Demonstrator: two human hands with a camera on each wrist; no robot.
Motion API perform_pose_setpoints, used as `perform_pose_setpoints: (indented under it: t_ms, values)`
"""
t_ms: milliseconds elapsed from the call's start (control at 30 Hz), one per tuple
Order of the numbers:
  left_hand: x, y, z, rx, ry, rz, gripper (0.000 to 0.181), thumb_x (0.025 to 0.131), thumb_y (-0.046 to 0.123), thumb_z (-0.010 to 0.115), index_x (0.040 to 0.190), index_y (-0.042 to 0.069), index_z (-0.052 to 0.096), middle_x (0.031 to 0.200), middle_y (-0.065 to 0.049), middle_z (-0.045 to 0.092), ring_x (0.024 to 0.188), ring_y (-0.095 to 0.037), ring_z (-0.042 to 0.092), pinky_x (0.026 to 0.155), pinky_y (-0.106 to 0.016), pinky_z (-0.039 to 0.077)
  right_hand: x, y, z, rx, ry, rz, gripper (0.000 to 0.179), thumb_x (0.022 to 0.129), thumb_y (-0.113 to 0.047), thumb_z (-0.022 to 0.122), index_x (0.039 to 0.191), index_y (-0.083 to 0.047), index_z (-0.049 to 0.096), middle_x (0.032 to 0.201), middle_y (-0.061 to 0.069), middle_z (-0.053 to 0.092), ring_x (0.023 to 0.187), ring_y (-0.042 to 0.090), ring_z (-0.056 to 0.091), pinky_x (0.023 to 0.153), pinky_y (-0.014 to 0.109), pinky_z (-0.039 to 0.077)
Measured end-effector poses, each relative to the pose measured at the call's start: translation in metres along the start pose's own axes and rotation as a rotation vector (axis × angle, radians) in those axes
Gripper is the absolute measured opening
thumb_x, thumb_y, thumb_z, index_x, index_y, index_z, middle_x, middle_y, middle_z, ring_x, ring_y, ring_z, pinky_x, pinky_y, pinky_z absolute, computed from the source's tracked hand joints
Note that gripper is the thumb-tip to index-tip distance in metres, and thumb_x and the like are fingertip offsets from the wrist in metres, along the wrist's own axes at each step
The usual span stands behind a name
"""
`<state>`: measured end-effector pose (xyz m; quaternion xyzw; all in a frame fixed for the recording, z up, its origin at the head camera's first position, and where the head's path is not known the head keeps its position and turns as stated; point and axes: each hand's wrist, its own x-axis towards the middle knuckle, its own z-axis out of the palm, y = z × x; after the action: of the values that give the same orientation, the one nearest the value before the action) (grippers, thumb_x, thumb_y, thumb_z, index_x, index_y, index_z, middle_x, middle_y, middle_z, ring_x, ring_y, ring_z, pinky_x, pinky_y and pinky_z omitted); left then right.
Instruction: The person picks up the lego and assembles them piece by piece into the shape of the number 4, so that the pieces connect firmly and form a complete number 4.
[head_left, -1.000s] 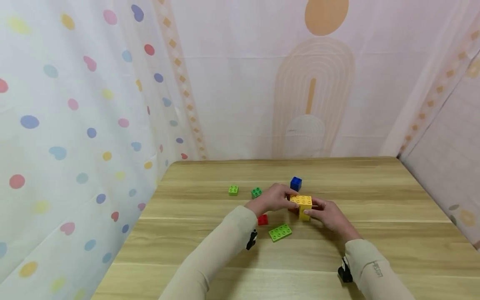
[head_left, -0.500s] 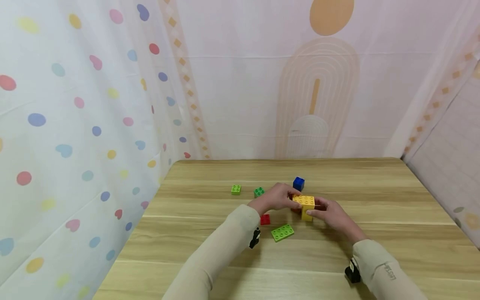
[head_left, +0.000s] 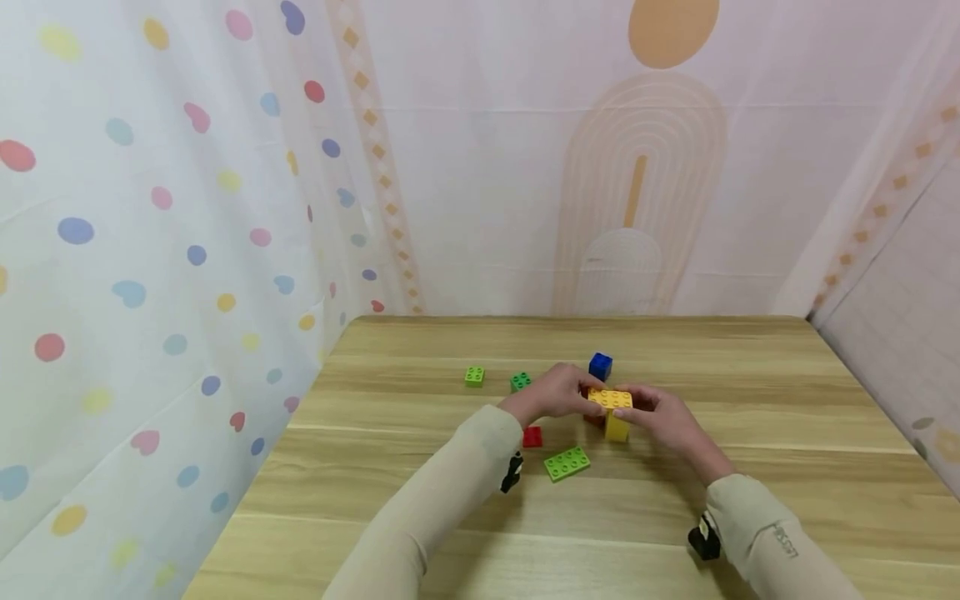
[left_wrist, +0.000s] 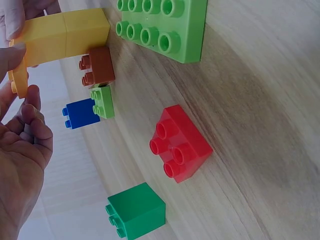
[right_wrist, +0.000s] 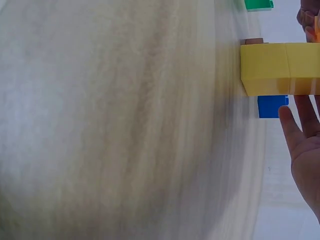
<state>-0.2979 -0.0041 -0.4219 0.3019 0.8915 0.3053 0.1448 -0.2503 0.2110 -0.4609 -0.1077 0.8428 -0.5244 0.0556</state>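
A yellow-orange building brick (head_left: 611, 399) lies across the top of a stack of two yellow building bricks (head_left: 617, 427), jutting out to the left. My left hand (head_left: 557, 391) pinches its overhanging left end between thumb and fingers. From the other side my right hand (head_left: 663, 417) holds its right end, thumb in front and fingers behind. In the right wrist view the lower fingers (right_wrist: 286, 122) of that hand stand spread beside the stack (right_wrist: 267, 67). A brown brick (left_wrist: 100, 66) stands close against the foot of the stack, partly hidden in the head view.
Around the hands on the wooden table (head_left: 420, 467) lie a long light green brick (head_left: 567, 464), a red brick (head_left: 532, 437), a green brick (head_left: 520, 382), a small light green brick (head_left: 475, 377) and a blue brick (head_left: 600, 367). Another light green brick (left_wrist: 103, 102) shows near the blue one.
The right thumb has risen from the stack's side to the top brick's edge. The left hand keeps its pinch. The head view has shifted slightly.
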Motion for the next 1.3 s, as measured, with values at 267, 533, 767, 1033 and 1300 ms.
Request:
perform_pose_setpoints:
  t_ms: [267, 533, 767, 1033, 1300]
  values:
    - [-0.003, -0.004, 0.003, -0.039, 0.031, -0.01, 0.038, 0.09, 0.028, 0.076, 0.123, 0.011, 0.071, 0.1, 0.008, 0.065, 0.088, -0.012, 0.054, 0.074, -0.022, 0.047, 0.002, 0.001, 0.002, -0.011, 0.003, -0.004, 0.051, 0.091, -0.038, 0.072, 0.129, -0.005, 0.064, 0.123, 0.013, 0.064, 0.105, 0.024, 0.058, 0.086, 0.036, 0.049]
    - [-0.016, -0.018, 0.007, -0.027, 0.065, -0.015, 0.054, 0.093, 0.035, 0.071, 0.141, 0.015, 0.056, 0.113, 0.004, 0.062, 0.096, -0.011, 0.056, 0.081, -0.025, 0.048, 0.006, 0.0, 0.007, 0.002, -0.012, 0.01, 0.05, 0.091, -0.031, 0.074, 0.131, -0.003, 0.063, 0.122, 0.014, 0.064, 0.104, 0.024, 0.059, 0.084, 0.032, 0.05]
    - [-0.041, -0.035, 0.003, -0.181, 0.206, -0.039, 0.056, 0.098, 0.033, 0.063, 0.148, 0.012, 0.046, 0.116, -0.002, 0.061, 0.104, -0.014, 0.055, 0.085, -0.033, 0.049, 0.009, -0.002, 0.007, 0.016, -0.015, 0.02, 0.053, 0.091, -0.03, 0.074, 0.133, -0.001, 0.06, 0.121, 0.015, 0.064, 0.099, 0.021, 0.059, 0.079, 0.03, 0.05]
    - [-0.075, -0.044, 0.01, -0.29, 0.368, -0.056, 0.044, 0.098, 0.029, 0.065, 0.137, 0.008, 0.058, 0.104, 0.002, 0.061, 0.095, -0.015, 0.056, 0.081, -0.032, 0.05, 0.005, 0.004, 0.004, -0.035, -0.014, 0.018, 0.057, 0.09, -0.033, 0.075, 0.134, -0.001, 0.06, 0.124, 0.017, 0.063, 0.102, 0.024, 0.058, 0.079, 0.03, 0.049]
    - [-0.097, -0.037, 0.033, -0.354, 0.421, -0.101, 0.038, 0.096, 0.021, 0.068, 0.129, 0.002, 0.063, 0.101, 0.0, 0.061, 0.093, -0.014, 0.057, 0.079, -0.029, 0.05, 0.003, 0.005, -0.001, -0.037, -0.02, 0.016, 0.06, 0.089, -0.036, 0.075, 0.135, -0.001, 0.059, 0.125, 0.017, 0.062, 0.103, 0.024, 0.058, 0.08, 0.032, 0.049]
